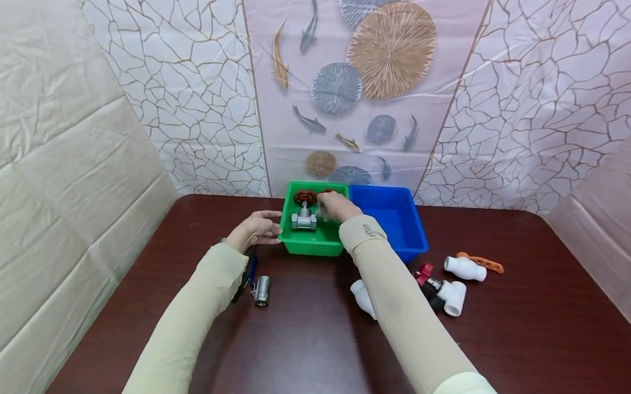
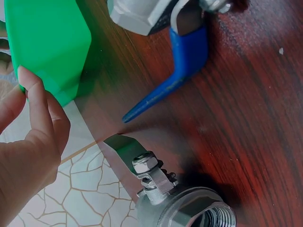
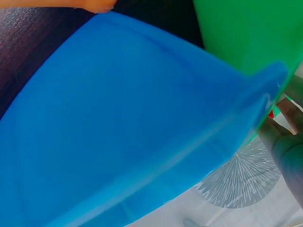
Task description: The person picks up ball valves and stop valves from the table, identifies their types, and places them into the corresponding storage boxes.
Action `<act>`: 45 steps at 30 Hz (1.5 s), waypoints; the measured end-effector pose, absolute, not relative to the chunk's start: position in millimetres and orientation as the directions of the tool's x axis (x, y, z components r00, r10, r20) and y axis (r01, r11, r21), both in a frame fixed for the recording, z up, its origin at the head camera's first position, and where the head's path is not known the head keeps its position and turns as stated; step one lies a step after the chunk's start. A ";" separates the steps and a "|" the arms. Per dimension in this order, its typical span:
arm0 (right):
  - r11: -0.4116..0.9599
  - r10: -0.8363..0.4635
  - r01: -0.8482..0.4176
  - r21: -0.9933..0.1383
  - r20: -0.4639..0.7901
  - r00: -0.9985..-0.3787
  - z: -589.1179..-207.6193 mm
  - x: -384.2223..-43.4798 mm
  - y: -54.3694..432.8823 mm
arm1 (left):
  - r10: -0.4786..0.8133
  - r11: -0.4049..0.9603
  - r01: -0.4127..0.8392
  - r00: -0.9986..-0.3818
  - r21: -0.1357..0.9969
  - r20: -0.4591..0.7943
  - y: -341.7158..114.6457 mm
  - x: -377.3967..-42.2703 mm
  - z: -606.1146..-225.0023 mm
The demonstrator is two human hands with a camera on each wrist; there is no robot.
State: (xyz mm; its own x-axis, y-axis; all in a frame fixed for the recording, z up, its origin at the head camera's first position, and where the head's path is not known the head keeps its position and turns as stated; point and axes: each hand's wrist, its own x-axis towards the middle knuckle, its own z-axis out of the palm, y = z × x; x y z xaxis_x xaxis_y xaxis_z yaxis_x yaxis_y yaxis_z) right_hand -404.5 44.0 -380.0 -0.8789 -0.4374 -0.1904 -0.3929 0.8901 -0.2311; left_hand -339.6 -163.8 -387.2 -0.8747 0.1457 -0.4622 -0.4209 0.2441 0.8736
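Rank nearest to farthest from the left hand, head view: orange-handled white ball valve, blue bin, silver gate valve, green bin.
1. Green bin: left hand touches its left side.
2. Silver gate valve: inside the green bin.
3. Blue bin: right of the green bin.
4. Orange-handled white ball valve: on the tabletop, at right.

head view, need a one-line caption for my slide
Left hand holds a green bin while the right hand reaches in beside a metal valve; blue bin alongside.
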 end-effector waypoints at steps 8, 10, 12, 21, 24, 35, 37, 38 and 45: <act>0.889 -0.443 -0.407 -0.208 -0.178 -0.878 -386.2 -403.9 43.8 | 0.147 0.269 -0.406 -0.879 0.873 -0.454 -159.2 -338.1 -385.2; 0.887 -0.447 -0.410 -0.213 -0.170 -0.878 -386.8 -404.6 44.4 | 0.141 0.278 -0.403 -0.881 0.872 -0.452 -158.0 -338.2 -383.5; 0.886 -0.447 -0.409 -0.220 -0.164 -0.880 -386.3 -404.6 45.0 | 0.135 0.280 -0.406 -0.881 0.870 -0.454 -157.3 -338.5 -381.7; 0.885 -0.443 -0.400 -0.239 -0.168 -0.880 -383.7 -402.1 46.9 | 0.134 0.274 -0.414 -0.877 0.868 -0.461 -156.5 -338.5 -378.8; 0.883 -0.446 -0.401 -0.246 -0.167 -0.879 -383.0 -401.7 46.9 | 0.129 0.273 -0.416 -0.878 0.867 -0.461 -157.0 -338.4 -378.1; 0.876 -0.463 -0.418 -0.242 -0.171 -0.870 -378.1 -398.1 44.7 | 0.111 0.270 -0.421 -0.880 0.866 -0.462 -159.1 -339.8 -380.4; 0.873 -0.466 -0.422 -0.244 -0.165 -0.869 -378.2 -397.5 44.3 | 0.111 0.268 -0.423 -0.879 0.866 -0.464 -159.3 -339.8 -381.2; 0.872 -0.468 -0.425 -0.243 -0.162 -0.869 -378.1 -397.2 44.1 | 0.110 0.265 -0.423 -0.879 0.867 -0.463 -159.3 -339.8 -381.6; 0.868 -0.473 -0.427 -0.252 -0.165 -0.865 -379.1 -397.0 43.0 | 0.099 0.270 -0.424 -0.881 0.865 -0.463 -160.3 -339.5 -383.7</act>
